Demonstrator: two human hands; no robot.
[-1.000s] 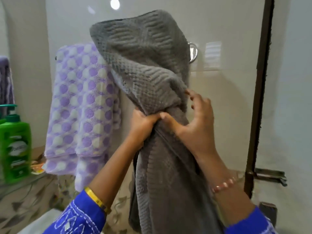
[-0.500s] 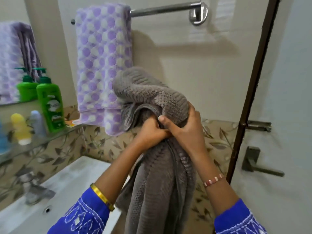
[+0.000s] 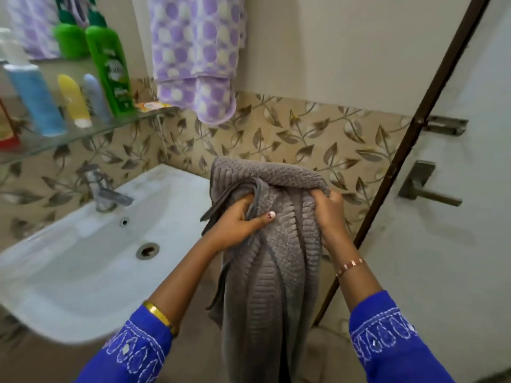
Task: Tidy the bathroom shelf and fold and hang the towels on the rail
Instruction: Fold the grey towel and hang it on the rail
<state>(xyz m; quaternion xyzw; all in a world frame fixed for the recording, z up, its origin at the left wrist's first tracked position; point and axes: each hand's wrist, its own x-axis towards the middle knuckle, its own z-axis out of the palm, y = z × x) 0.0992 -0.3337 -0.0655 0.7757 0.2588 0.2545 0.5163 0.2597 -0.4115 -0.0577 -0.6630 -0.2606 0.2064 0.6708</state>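
A grey ribbed towel (image 3: 272, 272) is held in the lower middle of the frame, gathered at its top into a bunched fold and left hanging straight down past the bottom edge. The left hand (image 3: 237, 221) is closed around a pinch of cloth on the towel's left side, its thumb laid flat across the front of the fabric. The right hand (image 3: 330, 214) is clenched into the right end of the bunched top, its fingers buried in the cloth. Both forearms are seen rising from blue embroidered sleeves at the bottom of the frame, with a gold bangle (image 3: 160, 316) on the left wrist and a thin beaded bracelet (image 3: 349, 266) on the right. A white sink (image 3: 83, 272) with a metal tap (image 3: 106, 193) is seen to the left of the towel, at middle left of the frame. Above it, at upper left, a glass shelf (image 3: 91, 132) is lined with upright bottles: a green bottle (image 3: 110, 67) nearest the corner, then a pale blue tube (image 3: 95, 96), a yellow tube (image 3: 74, 100) and a blue bottle (image 3: 36, 100) further left. A purple and white spotted towel (image 3: 196, 56) is hung at the top middle of the frame, its rail cut off by the upper edge. A door (image 3: 448, 244) with a lever handle (image 3: 425, 186) is seen on the right.
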